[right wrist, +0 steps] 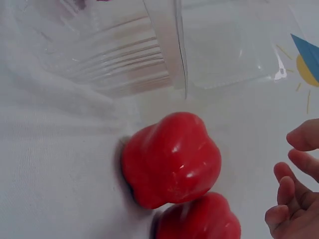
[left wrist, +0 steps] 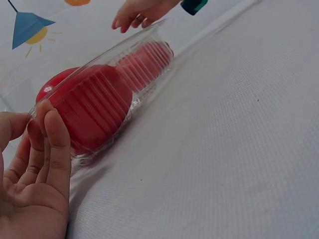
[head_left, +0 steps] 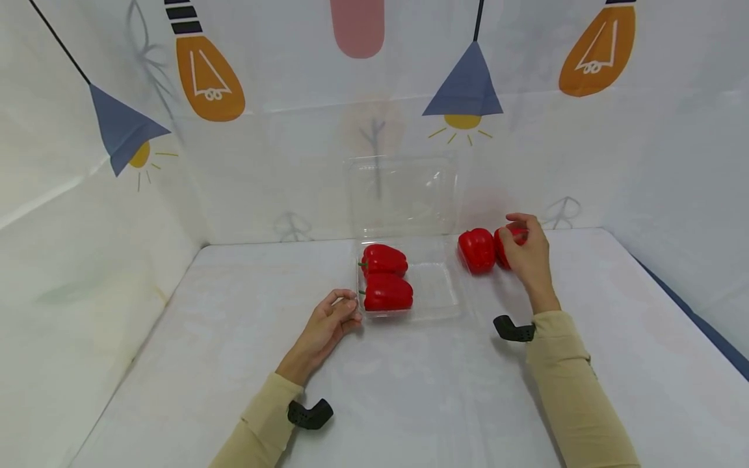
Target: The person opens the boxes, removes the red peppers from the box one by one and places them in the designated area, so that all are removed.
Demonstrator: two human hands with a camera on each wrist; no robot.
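Observation:
A clear plastic clamshell box lies with its lid raised at the back. Two red bell peppers, a rear one and a front one, lie in its left half with green stems to the left. My left hand pinches the box's left rim between thumb and fingers. Right of the box, two more bell peppers sit side by side on the table. Over the farther pepper hovers my right hand, fingers loosely bent and apart from it in the right wrist view.
A white cloth covers the table. Behind it hangs a white sheet printed with lamps and bulbs, close to the raised lid. Black wrist mounts stick out from both sleeves.

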